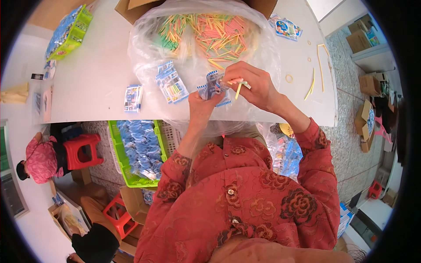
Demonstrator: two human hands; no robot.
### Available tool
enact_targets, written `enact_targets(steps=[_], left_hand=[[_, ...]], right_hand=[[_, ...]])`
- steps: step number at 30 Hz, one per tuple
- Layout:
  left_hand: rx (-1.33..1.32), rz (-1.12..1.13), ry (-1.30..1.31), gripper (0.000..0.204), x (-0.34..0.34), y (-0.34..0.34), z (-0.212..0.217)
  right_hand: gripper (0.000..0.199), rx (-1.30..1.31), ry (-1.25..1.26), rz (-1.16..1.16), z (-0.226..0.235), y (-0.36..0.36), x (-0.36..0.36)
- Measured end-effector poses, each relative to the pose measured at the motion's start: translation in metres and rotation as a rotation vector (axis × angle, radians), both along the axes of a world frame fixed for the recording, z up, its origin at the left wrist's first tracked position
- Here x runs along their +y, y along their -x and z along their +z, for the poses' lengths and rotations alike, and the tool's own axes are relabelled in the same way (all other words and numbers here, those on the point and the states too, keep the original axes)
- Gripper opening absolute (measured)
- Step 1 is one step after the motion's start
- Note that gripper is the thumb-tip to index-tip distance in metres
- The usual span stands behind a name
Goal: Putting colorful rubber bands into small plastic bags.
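Left hand (199, 104) clamping the small blue-and-white plastic packet (214, 86) above the white table's (101, 70) near edge, right hand (253, 85) pinching thin coloured sticks (238, 86) at its mouth, best feeding them in aligned, packet held steady.

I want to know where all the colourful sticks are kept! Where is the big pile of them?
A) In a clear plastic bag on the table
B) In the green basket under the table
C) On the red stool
A: the colourful sticks lie heaped inside the clear plastic bag on the white table, just beyond both hands.
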State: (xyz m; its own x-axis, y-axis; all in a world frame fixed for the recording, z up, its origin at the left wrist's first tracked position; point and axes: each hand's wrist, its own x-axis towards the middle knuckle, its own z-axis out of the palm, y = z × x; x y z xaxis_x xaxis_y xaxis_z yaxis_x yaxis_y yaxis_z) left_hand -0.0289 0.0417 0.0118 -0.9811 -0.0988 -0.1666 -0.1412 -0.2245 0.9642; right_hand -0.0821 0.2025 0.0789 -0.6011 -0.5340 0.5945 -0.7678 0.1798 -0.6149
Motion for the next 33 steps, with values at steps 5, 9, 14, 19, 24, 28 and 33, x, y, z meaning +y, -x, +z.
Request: enact_targets(steps=[5,9,14,19,24,28,33], left_hand=[[0.009,-0.041,-0.01,0.017,-0.001,0.0,0.0],[0.039,-0.045,0.025,0.01,0.001,0.002,0.001],[0.032,-0.088,0.063,0.013,-0.003,0.007,-0.002],[0.075,-0.092,0.024,0.012,-0.001,0.01,0.002],[0.079,-0.093,0.022,0.014,0.0,0.01,0.002],[0.08,-0.09,0.045,0.015,-0.002,0.011,-0.004],[0.07,-0.094,0.064,0.016,-0.004,0.011,-0.007]], right_hand=[[0.011,-0.208,0.035,0.038,0.002,0.003,0.0],[0.009,-0.499,-0.172,-0.023,0.008,0.008,0.004],[0.011,-0.524,-0.146,-0.035,0.008,0.016,0.004],[0.015,-0.502,-0.007,-0.055,0.004,0.018,0.004],[0.017,-0.503,0.06,-0.06,-0.006,0.022,0.005],[0.019,-0.575,0.009,-0.068,0.003,0.025,0.008],[0.028,-0.673,0.06,0.115,0.006,0.038,0.01]])
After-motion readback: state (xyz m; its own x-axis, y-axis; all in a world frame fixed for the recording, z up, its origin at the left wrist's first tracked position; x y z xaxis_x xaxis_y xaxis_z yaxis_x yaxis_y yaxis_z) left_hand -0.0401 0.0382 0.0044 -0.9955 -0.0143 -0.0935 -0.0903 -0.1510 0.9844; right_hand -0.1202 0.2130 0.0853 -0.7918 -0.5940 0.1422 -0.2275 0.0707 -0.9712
